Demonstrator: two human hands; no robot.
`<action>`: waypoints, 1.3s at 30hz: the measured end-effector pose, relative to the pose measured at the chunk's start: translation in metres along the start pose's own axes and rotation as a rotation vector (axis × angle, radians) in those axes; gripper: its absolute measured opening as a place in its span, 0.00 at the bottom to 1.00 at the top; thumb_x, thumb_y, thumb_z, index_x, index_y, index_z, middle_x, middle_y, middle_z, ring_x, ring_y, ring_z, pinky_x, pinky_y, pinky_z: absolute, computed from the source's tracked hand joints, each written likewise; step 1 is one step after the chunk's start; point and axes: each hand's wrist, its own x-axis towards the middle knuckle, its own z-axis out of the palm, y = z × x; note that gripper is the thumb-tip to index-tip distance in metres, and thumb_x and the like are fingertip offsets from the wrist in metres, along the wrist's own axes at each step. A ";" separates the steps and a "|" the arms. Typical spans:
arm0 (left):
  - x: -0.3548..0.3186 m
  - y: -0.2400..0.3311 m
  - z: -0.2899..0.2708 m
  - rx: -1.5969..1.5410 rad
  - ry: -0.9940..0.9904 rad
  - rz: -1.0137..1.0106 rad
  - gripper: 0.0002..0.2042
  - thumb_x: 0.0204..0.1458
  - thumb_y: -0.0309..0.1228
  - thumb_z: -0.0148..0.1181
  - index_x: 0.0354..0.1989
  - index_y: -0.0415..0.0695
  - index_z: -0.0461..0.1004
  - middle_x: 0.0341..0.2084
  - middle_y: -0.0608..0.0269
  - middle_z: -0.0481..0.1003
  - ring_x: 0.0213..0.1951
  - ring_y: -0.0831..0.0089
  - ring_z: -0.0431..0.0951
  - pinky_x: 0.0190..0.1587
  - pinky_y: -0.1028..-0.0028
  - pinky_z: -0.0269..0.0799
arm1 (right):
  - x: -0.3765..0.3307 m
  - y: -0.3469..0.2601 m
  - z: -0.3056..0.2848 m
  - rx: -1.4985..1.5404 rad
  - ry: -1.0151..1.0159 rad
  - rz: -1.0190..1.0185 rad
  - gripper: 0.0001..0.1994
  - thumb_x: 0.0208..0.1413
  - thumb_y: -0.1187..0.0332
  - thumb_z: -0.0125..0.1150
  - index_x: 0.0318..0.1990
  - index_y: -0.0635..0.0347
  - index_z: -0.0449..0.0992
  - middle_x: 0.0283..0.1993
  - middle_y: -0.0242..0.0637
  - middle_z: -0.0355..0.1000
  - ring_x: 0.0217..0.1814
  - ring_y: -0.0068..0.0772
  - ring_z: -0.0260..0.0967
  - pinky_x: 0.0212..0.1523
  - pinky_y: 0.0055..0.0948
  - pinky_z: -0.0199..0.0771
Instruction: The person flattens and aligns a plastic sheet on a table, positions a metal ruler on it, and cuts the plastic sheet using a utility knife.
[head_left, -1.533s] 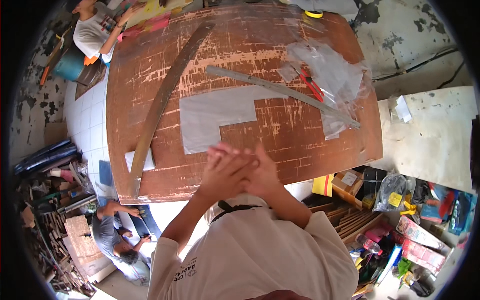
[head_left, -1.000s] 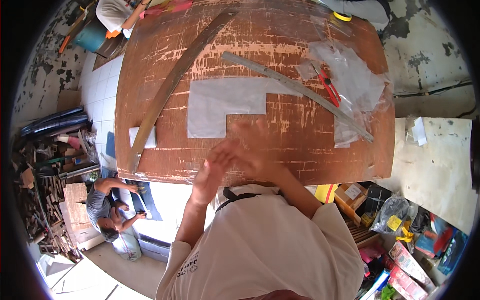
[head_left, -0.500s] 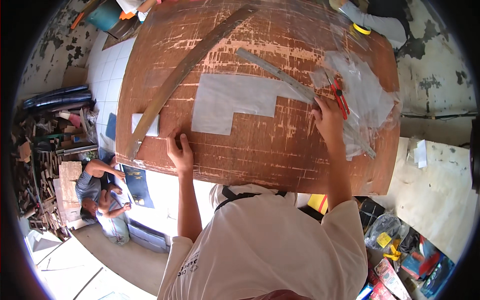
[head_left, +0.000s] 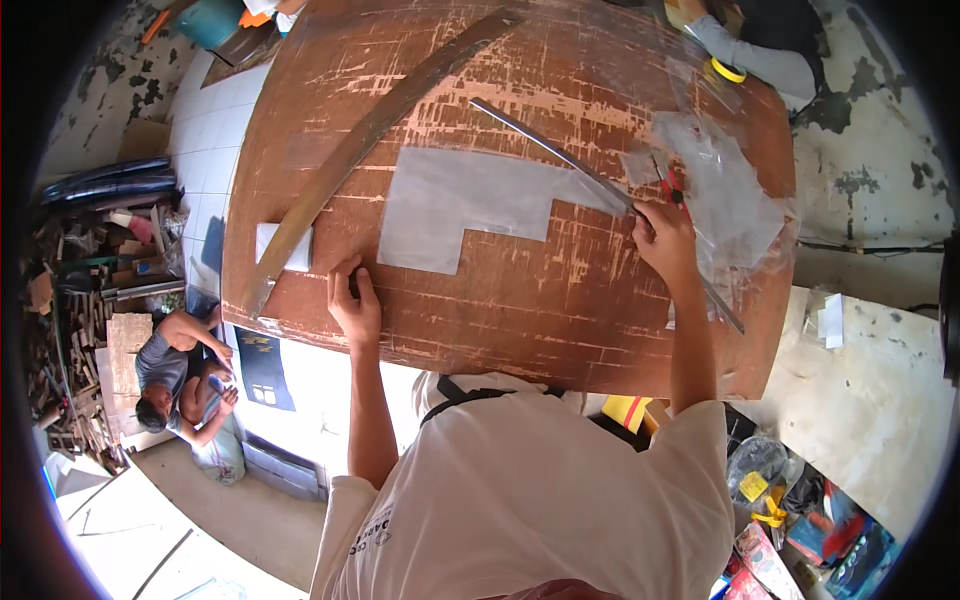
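My right hand (head_left: 665, 240) grips a long metal ruler (head_left: 555, 150) that is turned up on its thin edge. The ruler slants across the upper right of a stepped sheet of translucent plastic (head_left: 425, 205), which lies flat on a worn brown tabletop (head_left: 500, 320). Beyond my right hand, a red cutter knife (head_left: 674, 188) rests beside crumpled clear plastic scraps (head_left: 745, 210). My left hand (head_left: 355, 305) is at the near edge of the table, left of the sheet. It holds nothing, with its fingers loosely bent and the thumb apart.
A long wooden strip (head_left: 365, 140) crosses the table's left side, over a small white square (head_left: 297, 246). A yellow tape roll (head_left: 728, 71) lies at the far right near a co-worker's grey sleeve (head_left: 755, 52). Another person (head_left: 172, 365) sits on the floor at left, near piled wood scraps (head_left: 80, 370).
The ruler has turned from lying flat to standing on its edge in my right hand. My left hand has barely moved. The person on the floor at left has shifted their arms.
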 end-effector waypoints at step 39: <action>0.001 -0.003 0.001 -0.012 0.008 0.054 0.08 0.60 0.19 0.58 0.45 0.38 0.81 0.43 0.53 0.81 0.46 0.56 0.82 0.49 0.63 0.78 | 0.000 0.048 -0.003 -0.089 0.010 0.120 0.11 0.53 0.71 0.71 0.45 0.59 0.84 0.44 0.41 0.82 0.48 0.48 0.78 0.50 0.41 0.80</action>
